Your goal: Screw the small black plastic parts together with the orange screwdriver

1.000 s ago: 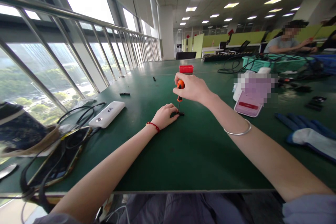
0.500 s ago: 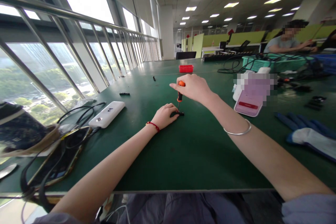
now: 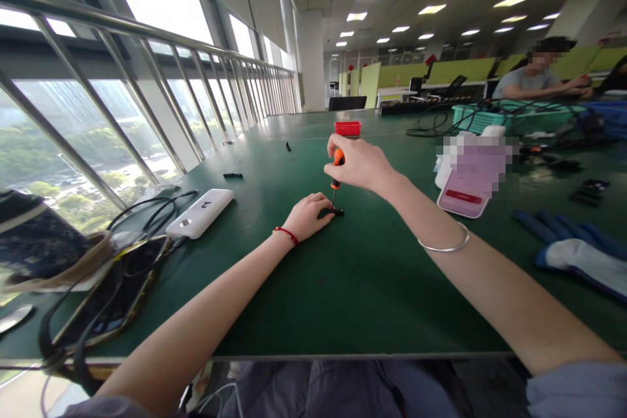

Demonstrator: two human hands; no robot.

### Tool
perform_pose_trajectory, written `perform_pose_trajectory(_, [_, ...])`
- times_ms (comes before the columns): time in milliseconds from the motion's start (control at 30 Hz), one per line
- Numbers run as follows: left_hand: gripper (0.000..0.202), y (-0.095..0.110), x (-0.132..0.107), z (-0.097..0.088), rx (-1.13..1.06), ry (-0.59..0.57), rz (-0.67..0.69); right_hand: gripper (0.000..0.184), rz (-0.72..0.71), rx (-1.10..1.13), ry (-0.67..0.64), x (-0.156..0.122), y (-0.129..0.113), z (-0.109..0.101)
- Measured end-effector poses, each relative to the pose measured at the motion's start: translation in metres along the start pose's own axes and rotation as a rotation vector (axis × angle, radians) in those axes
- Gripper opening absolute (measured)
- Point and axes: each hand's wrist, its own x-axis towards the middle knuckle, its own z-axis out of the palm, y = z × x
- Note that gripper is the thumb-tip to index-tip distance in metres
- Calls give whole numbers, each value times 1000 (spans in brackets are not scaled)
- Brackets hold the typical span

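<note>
On the green tabletop (image 3: 313,294), in front of the person, lies a small black piece (image 3: 337,212), at the foot of an orange and black screwdriver (image 3: 336,185). The left hand (image 3: 309,215) is at the left end of the black piece, with thumb and fingers nearly closed on it; how exactly the fingertips press is hidden. Above the black piece, the right hand (image 3: 361,163) has its fingers bent around the screwdriver handle, and the shaft stands almost upright, its tip down at the piece. Whether the tip sits in a screw is too small to tell. Beyond the black piece there is a red box (image 3: 348,129). To the left of it, well apart, are a black strip (image 3: 233,176) and a white power bank (image 3: 200,213). To the right of it, also well apart, are a pink phone (image 3: 463,197), partly blurred, and, further, a blue and white glove (image 3: 582,255).
</note>
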Motion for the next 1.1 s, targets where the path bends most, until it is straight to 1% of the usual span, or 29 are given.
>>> perform_pose_trajectory(67, [16,0,0,0,0,1,3,25,1,8,-16,0,0,0])
perform_pose_trajectory(167, [16,-1,0,1,3,4,4,34,9,11,-26,0,2,0])
perform_pose_trajectory(267, [15,-1,0,1,0,5,3,21,8,10,4,1,3,0])
perform_pose_trajectory(333, [15,-1,0,0,-3,3,3,28,0,27,0,1,3,0])
perform_pose_trajectory(433, [15,-1,0,0,-1,-2,1,31,7,47,-36,1,2,0])
perform_pose_trajectory(500, [15,-1,0,0,-1,-3,2,38,18,35,-38,1,2,0])
perform_pose_trajectory(533, [15,-1,0,0,-1,-3,3,37,22,26,-29,1,2,1])
perform_pose_trajectory(633, [14,-1,0,0,-6,0,3,22,23,12,8,1,2,1])
perform_pose_trajectory(700, [15,-1,0,0,-9,1,1,27,13,25,10,1,1,2])
perform_pose_trajectory(833, [15,-1,0,0,-12,2,1,29,2,34,-26,1,0,6])
perform_pose_trajectory(933, [15,-1,0,0,-12,1,-2,22,14,25,-16,0,-2,7])
perform_pose_trajectory(967, [15,0,0,0,-11,1,-2,23,19,26,-14,0,-2,7])
perform_pose_trajectory(1033, [15,0,0,-1,-10,2,-3,33,33,34,-11,-1,-4,6])
perform_pose_trajectory(1100, [15,0,0,-1,-11,0,-4,38,45,56,-11,-1,-5,6])
